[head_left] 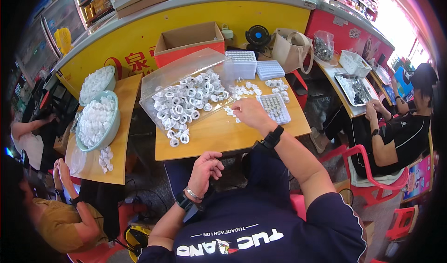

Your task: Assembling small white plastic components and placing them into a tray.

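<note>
My right hand (253,114) reaches over the wooden table (209,142), its fingertips drawn together at a few small white plastic pieces (229,111). What is between those fingertips is too small to make out. In front of the table edge, above my lap, my left hand (206,172) hovers with loosely bent fingers somewhat apart and nothing visible in it. Beside my right wrist lies a clear tray (274,108) filled with rows of small round parts. White ring-shaped plastic parts (186,100) are heaped on a transparent tray (151,84) to the left, some spilling onto the wood.
Behind stand stacked clear boxes (241,65), an open cardboard box (188,42), a small black fan (257,36) and a beige bag (292,51). Basins of white parts (98,118) fill the left table. One person (70,207) sits left, another (396,132) right, by a red chair (372,170).
</note>
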A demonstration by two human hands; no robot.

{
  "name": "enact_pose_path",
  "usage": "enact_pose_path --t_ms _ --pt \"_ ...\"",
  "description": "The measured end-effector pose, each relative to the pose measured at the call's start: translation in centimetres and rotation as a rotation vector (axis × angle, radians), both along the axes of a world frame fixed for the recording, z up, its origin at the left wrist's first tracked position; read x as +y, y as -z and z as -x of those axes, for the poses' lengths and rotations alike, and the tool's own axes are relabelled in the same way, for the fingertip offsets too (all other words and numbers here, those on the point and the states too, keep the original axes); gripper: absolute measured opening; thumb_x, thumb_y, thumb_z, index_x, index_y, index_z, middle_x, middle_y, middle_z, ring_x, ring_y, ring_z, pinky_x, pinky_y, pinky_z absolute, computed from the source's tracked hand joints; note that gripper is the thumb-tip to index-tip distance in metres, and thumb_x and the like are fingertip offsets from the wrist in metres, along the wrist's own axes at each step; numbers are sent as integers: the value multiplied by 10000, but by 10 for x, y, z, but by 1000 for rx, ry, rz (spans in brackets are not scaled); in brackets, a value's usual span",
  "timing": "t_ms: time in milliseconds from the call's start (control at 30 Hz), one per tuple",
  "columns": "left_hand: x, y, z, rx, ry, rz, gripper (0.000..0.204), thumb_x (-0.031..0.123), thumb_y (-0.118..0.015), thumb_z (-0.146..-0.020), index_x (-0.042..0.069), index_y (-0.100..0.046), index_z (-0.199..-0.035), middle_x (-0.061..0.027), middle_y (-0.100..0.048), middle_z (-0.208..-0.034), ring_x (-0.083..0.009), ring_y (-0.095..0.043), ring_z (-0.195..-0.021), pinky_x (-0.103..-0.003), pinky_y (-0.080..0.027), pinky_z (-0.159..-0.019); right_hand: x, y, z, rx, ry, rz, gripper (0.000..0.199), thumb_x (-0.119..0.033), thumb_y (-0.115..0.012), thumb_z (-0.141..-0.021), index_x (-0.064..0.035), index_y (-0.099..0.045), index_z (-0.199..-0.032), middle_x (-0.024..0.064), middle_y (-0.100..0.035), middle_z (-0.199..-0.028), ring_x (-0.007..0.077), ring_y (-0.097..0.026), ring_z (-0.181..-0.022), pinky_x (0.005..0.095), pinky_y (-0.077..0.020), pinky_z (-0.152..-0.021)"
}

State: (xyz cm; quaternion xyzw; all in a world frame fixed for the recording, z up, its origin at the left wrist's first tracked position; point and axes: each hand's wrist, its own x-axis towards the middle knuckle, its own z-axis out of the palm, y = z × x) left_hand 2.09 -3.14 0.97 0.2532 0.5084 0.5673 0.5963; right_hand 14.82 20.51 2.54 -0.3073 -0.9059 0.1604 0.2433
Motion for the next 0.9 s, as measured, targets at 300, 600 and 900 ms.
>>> enact_pose_path --t_ms 300,600,900 --pt "1 11 24 -78 -51 -5 231 72 -483 -878 10 -558 -1088 -63 -626 -776 -100 -570 -579 -201 -441 -521 -9 18 86 54 -58 -132 193 -160 -634 -757 -57 -636 -920 158 -632 -856 347 -606 -873 450 -488 -762" --pt "8 14 42 -102 -116 -33 227 100 -472 -891 12 -546 -1087 -73 -621 -765 -108 -567 -576 -206 -447 -518 -5 22 95 -19 -22 -14 178 -159 -636 -784 -30 -620 -907 162 -651 -828 335 -623 -806 428 -497 -731" --pt "42 -18 32 8 -92 -141 479 77 -460 -860 34 -429 -1336 -103 -589 -945 -108 -570 -657 -202 -459 -595 -27 -1 20 606 -201 1415 227 -206 -532 -960 -23 -596 -1079 70 -665 -919 134 -620 -756 268 -506 -717"
